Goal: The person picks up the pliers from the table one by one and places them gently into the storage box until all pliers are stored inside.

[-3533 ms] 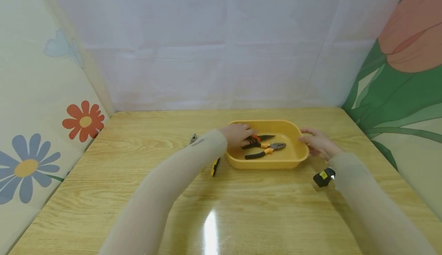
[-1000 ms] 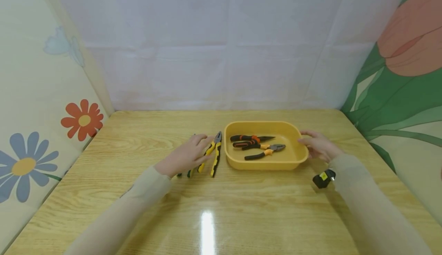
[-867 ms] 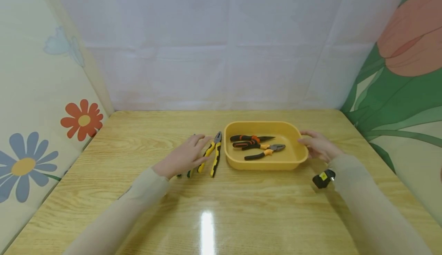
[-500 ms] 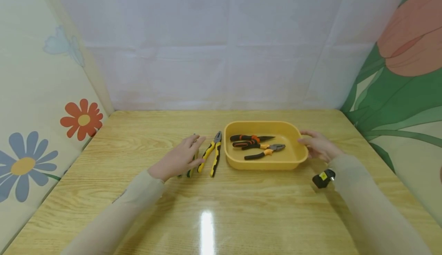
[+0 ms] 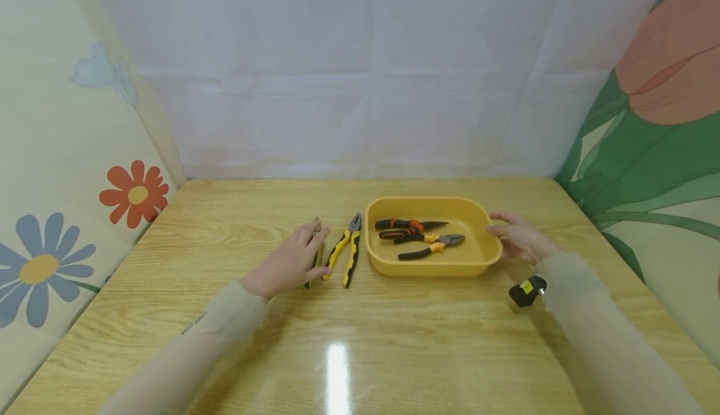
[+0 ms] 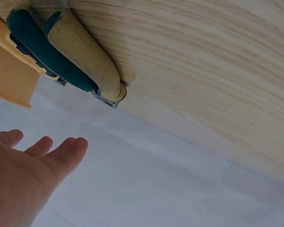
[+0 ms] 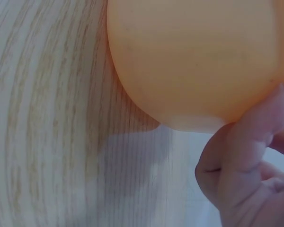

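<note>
Back from the worktop's (image 5: 427, 346) far edge, the right hand (image 5: 522, 237) pinches the yellow tray (image 5: 430, 269) at its end facing the worktop's right edge. The left hand (image 5: 288, 262), fingers spread, partly hides a green-handled tool (image 6: 54, 52). Yellow-and-black pliers (image 5: 352, 256) lie between that hand and the tray, which contains orange-and-black tools (image 5: 415, 237). Towards the worktop's right edge, a tape measure (image 5: 525, 293) sits beside the right sleeve (image 5: 576, 299).

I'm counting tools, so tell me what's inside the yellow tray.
Two tools show inside the yellow tray: black-and-red pointed pliers and black-and-orange pliers. Their handles overlap, so part of one is covered, and the tray floor directly beneath them cannot be seen.
</note>
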Motion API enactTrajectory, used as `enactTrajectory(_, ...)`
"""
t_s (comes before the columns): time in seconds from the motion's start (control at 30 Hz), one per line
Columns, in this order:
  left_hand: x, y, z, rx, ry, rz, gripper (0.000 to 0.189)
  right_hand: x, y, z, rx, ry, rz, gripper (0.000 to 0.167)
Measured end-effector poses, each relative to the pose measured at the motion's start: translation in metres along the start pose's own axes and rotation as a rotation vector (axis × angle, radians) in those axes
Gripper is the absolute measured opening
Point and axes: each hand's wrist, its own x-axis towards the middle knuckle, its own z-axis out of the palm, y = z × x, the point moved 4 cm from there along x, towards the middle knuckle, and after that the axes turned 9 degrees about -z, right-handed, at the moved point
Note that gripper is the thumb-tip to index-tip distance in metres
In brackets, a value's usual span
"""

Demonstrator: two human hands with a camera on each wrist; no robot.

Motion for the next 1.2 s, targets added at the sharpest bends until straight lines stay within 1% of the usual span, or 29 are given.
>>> enactTrajectory(0.17, -0.002, -0.002, 0.002, 0.012, -0.002, 0.001, 0.083, 0.0, -0.001, 0.0, 0.012, -0.003, -0.003, 0.06)
enactTrajectory(0.43, -0.004, -0.005, 0.01, 0.129, -0.03, -0.042, 0.093, 0.0, 0.0, -0.001, 0.004, -0.002, -0.005, 0.062)
enactTrajectory(0.57, -0.004, -0.008, 0.015, 0.14, -0.041, -0.061, 0.098, 0.0, 0.0, -0.001, -0.006, 0.001, -0.005, 0.061)
enactTrajectory(0.67, -0.004, -0.01, 0.017, 0.11, -0.079, -0.094, 0.101, -0.001, 0.0, -0.001, -0.013, 0.003, -0.005, 0.061)
enactTrajectory(0.8, -0.003, -0.012, 0.02, 0.061, -0.158, -0.157, 0.105, -0.001, 0.0, 0.0, -0.018, -0.002, -0.005, 0.061)
enactTrajectory(0.93, -0.001, -0.015, 0.023, 0.022, -0.219, -0.206, 0.106, -0.002, 0.0, 0.001, -0.011, -0.004, -0.005, 0.062)
enactTrajectory(1.13, 0.003, -0.02, 0.029, -0.087, -0.315, -0.284, 0.105, -0.001, 0.001, 0.0, 0.002, -0.002, -0.008, 0.061)
enactTrajectory(1.2, 0.004, -0.021, 0.03, -0.118, -0.334, -0.308, 0.104, -0.001, 0.001, 0.0, 0.009, -0.001, -0.007, 0.061)
